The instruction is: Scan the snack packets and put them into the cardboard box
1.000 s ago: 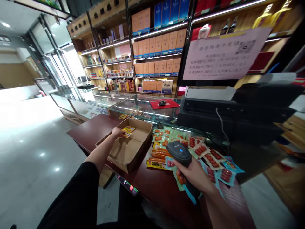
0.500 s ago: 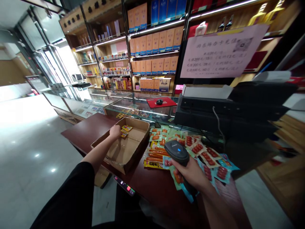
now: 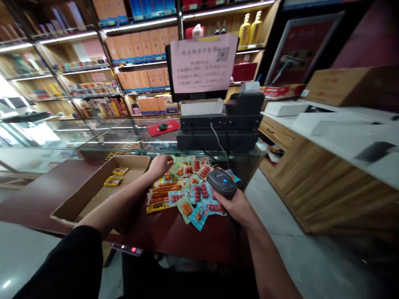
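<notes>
My right hand (image 3: 233, 205) is wrapped round a black barcode scanner (image 3: 222, 182) with a small blue light, held above the right side of a pile of packed sausages (image 3: 187, 180). My left hand (image 3: 159, 167) is at the pile's far left edge, its bent fingers at a green-edged sausage pack; the fingertips are hidden, so I cannot tell whether it grips one. Long sausages (image 3: 165, 191) in yellow packs lie below that hand. Left of it stands an open cardboard box (image 3: 90, 199) with two small yellow packets (image 3: 114, 178) inside.
The dark red table (image 3: 149, 236) carries box and pile. Behind it are a glass counter (image 3: 124, 137), a red mat (image 3: 162, 128) with a mouse, and a black till (image 3: 218, 139) with a paper notice on its screen. A wooden cabinet (image 3: 327, 191) stands on the right.
My left hand has moved from over the box's yellow packets to the far left of the sausage pile. The view has turned right. The scanner stays in my right hand.
</notes>
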The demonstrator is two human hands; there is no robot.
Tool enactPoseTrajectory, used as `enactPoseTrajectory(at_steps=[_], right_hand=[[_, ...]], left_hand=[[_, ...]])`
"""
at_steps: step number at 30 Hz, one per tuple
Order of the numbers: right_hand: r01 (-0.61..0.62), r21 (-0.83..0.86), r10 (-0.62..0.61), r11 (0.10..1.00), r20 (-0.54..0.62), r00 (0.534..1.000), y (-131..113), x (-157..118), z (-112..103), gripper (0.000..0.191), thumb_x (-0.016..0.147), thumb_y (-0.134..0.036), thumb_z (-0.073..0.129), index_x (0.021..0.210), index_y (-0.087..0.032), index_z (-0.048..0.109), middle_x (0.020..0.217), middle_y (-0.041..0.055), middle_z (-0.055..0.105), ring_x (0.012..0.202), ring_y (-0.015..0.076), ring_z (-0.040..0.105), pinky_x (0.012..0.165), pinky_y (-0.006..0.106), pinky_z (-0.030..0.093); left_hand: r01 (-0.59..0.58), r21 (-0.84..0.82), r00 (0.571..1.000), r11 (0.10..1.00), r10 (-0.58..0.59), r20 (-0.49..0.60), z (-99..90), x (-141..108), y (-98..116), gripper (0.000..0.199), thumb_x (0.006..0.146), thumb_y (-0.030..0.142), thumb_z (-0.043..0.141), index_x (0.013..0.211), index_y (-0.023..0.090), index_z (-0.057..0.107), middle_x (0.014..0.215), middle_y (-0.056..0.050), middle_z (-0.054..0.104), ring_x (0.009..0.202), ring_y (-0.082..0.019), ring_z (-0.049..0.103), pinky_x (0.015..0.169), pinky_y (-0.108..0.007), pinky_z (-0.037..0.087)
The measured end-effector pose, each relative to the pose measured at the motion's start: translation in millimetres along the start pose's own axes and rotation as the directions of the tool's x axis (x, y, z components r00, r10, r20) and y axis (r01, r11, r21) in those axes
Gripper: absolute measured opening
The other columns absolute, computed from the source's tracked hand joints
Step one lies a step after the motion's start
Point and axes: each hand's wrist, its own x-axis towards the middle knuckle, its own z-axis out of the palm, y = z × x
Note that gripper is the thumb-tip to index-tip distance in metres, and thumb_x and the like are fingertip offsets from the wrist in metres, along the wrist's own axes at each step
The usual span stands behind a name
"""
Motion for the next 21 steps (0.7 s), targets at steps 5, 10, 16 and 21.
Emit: enactPoseTrajectory(at_steps=[5, 10, 16, 21], right_hand=[[-0.065, -0.037, 0.064, 0.997, -0.017, 0.998, 12.8, -15.8, -26.8, 0.029, 0.077, -0.045, 0.068, 0.067, -0.019, 0.061, 0.048, -0.0006, 0.060, 0.041, 0.0134, 0.055, 0.044, 0.025, 0.044], [-0.130, 0.011, 0.131, 0.991, -0.032, 0.991, 14.2, -20.4, -30.2, 0.029, 0.073, -0.046, 0.071, 0.072, -0.019, 0.061, 0.046, -0.0018, 0.059, 0.038, 0.0133, 0.052, 0.041, 0.024, 0.041], [-0.111, -0.017, 0.111, 0.994, 0.002, 0.994, 17.3, -20.3, -28.2, 0.027, 0.075, -0.044, 0.070, 0.071, -0.019, 0.060, 0.046, -0.0023, 0.058, 0.038, 0.0124, 0.052, 0.041, 0.023, 0.042], [-0.122, -0.016, 0.123, 0.992, 0.073, 0.990, 19.5, -17.5, -15.4, 0.026, 0.076, -0.042, 0.069, 0.074, -0.018, 0.060, 0.048, -0.0023, 0.059, 0.039, 0.0117, 0.052, 0.042, 0.023, 0.042]], left_hand=[[-0.181, -0.097, 0.975, 0.979, 0.192, 0.116, 24.9, -6.6, 71.7, 0.028, 0.085, 0.027, 0.061, 0.109, 0.022, 0.074, 0.106, -0.008, 0.074, 0.098, -0.022, 0.067, 0.091, -0.030, 0.048], [-0.125, -0.117, 0.960, 0.985, 0.150, 0.236, 36.7, -10.7, 86.3, 0.036, 0.081, 0.023, 0.064, 0.115, 0.021, 0.072, 0.111, -0.009, 0.072, 0.101, -0.024, 0.066, 0.091, -0.032, 0.048], [-0.001, -0.165, 0.959, 0.986, 0.047, 0.278, 35.0, 2.7, 58.9, 0.031, 0.079, 0.021, 0.063, 0.109, 0.021, 0.074, 0.099, -0.006, 0.076, 0.092, -0.022, 0.069, 0.082, -0.026, 0.050], [0.053, -0.210, 0.940, 0.976, 0.022, 0.342, 14.1, -19.7, 20.7, 0.028, 0.079, 0.017, 0.060, 0.102, 0.017, 0.075, 0.090, -0.003, 0.076, 0.085, -0.018, 0.069, 0.077, -0.022, 0.050]])
